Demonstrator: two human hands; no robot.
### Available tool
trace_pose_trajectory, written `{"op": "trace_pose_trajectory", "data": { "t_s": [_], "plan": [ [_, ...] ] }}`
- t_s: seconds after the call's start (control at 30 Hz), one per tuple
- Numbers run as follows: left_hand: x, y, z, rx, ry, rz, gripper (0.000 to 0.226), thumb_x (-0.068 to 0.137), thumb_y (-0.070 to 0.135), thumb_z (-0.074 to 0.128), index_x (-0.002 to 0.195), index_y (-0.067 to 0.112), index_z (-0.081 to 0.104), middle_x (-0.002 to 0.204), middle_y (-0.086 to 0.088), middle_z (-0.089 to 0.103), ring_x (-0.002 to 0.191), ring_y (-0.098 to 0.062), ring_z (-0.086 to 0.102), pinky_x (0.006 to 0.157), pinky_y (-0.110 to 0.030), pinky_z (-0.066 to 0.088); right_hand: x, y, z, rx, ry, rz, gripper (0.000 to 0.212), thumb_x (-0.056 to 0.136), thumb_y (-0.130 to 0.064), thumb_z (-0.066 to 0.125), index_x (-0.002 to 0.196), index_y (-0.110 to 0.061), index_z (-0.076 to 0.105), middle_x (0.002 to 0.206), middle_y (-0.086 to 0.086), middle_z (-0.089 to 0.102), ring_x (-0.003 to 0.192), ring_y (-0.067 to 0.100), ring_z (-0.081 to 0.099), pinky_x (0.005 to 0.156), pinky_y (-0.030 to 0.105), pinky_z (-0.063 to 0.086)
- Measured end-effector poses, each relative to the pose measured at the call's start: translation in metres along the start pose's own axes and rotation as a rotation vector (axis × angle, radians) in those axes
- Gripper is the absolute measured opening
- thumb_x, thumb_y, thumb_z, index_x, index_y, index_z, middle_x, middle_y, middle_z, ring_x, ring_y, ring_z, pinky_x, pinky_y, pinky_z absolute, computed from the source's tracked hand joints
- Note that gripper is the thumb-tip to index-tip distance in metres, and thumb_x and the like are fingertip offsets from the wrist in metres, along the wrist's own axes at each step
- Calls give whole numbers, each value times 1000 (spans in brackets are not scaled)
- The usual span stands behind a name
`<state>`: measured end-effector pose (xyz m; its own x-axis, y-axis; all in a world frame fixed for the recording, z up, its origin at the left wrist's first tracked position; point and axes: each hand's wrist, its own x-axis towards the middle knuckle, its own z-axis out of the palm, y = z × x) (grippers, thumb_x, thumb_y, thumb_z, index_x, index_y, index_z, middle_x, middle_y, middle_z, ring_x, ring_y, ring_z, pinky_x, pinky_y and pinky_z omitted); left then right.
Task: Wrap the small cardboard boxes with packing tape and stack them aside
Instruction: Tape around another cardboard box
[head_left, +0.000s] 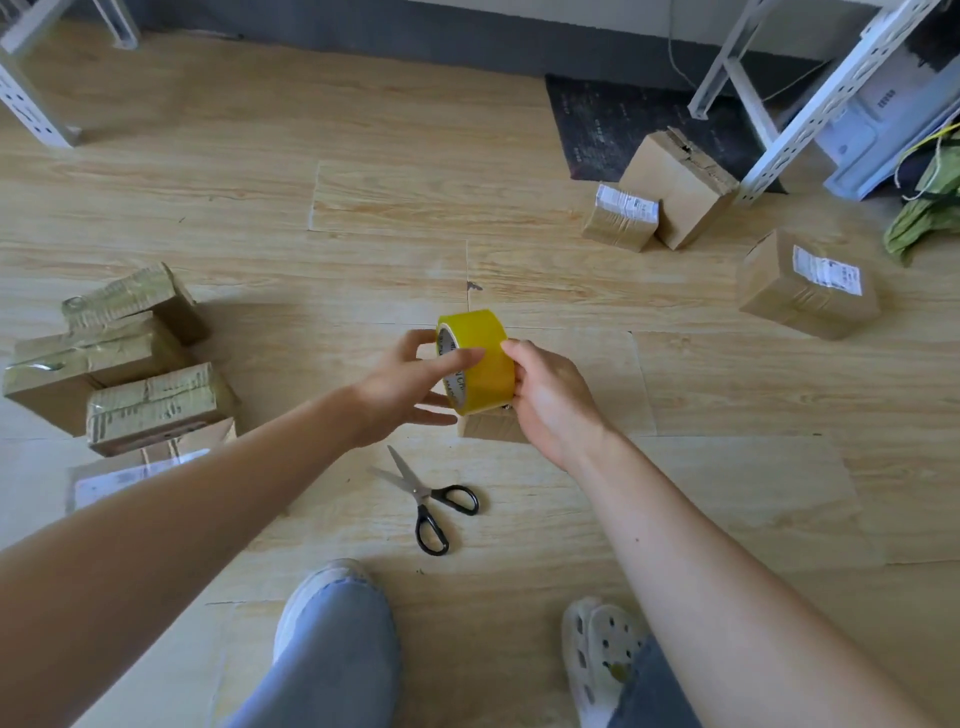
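A yellow roll of packing tape is held upright in the middle of the floor, just above a small cardboard box that is mostly hidden under it. My left hand holds the roll from its left side, thumb across the label face and fingers around the rim. My right hand pinches the roll's right edge. A pile of tape-wrapped boxes lies at the left. Three boxes not covered in tape sit at the right: one with a label, a torn one and a larger labelled one.
Black-handled scissors lie open on the wooden floor in front of my hands. White metal shelf legs and a dark mat stand at the back right, another shelf leg at the back left. My knee and white shoe are below.
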<state>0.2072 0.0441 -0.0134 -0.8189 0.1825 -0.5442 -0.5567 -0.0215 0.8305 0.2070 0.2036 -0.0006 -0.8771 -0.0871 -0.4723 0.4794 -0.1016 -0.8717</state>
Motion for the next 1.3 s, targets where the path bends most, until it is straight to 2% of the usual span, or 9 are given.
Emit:
{"op": "trace_pose_trajectory", "data": {
  "t_s": [0.13,0.3,0.4,0.5,0.6,0.87,1.07,1.2,1.3],
  "plan": [
    [13,-22,-3,-31,39,128,90,54,28,89,129,25,37,120,-9,53,99,-24,66,76,-39,59,10,23,-1,-97,32,-9,28,88,-36,63,87,-10,73,105,23,68,102,30,62,104,58,40],
    [26,-45,-9,193,109,358,92,58,12,90,130,26,34,129,-2,47,104,-21,61,74,-30,58,23,40,9,-134,78,47,21,58,-54,68,68,-36,75,81,-17,70,101,15,63,103,42,45],
    [33,-57,-16,263,97,450,96,58,5,89,131,31,32,135,4,38,120,-20,51,90,-36,53,28,45,15,-121,95,56,21,50,-54,70,64,-39,74,91,-11,68,108,19,61,101,41,43],
    [37,-67,-17,185,88,409,94,60,9,89,127,44,33,137,15,38,122,-15,50,90,-32,51,31,46,14,-126,75,40,9,65,-35,67,59,-29,72,77,-11,66,85,9,60,85,26,47],
    [38,-74,-16,82,104,377,92,61,9,88,131,36,35,134,11,44,116,-12,55,81,-20,54,35,51,10,-150,-1,20,40,84,-9,53,48,-24,60,60,-10,56,64,5,53,67,18,43],
    [31,-85,-20,-96,75,246,94,55,23,83,138,26,39,129,0,53,106,-16,65,85,-36,57,29,55,13,-71,-151,3,20,94,6,42,92,3,62,95,20,58,95,27,51,99,53,40],
    [32,-92,-22,-155,23,188,91,56,30,83,136,47,42,127,-4,53,94,-21,70,78,-38,58,27,57,14,-45,-149,26,28,97,3,40,91,-4,67,103,21,64,105,33,56,107,62,35],
    [35,-92,-20,-111,43,260,88,55,24,85,133,39,47,126,-4,54,97,-17,69,79,-38,58,30,62,15,-48,-53,48,26,95,-4,46,94,19,55,95,25,58,95,33,53,107,64,32],
    [37,-93,-19,-55,74,296,86,58,17,86,134,33,48,127,-3,55,99,-2,64,80,-33,58,30,62,17,-41,-45,69,19,84,-10,48,89,6,55,88,22,51,87,30,44,104,62,33]
  ]
}}
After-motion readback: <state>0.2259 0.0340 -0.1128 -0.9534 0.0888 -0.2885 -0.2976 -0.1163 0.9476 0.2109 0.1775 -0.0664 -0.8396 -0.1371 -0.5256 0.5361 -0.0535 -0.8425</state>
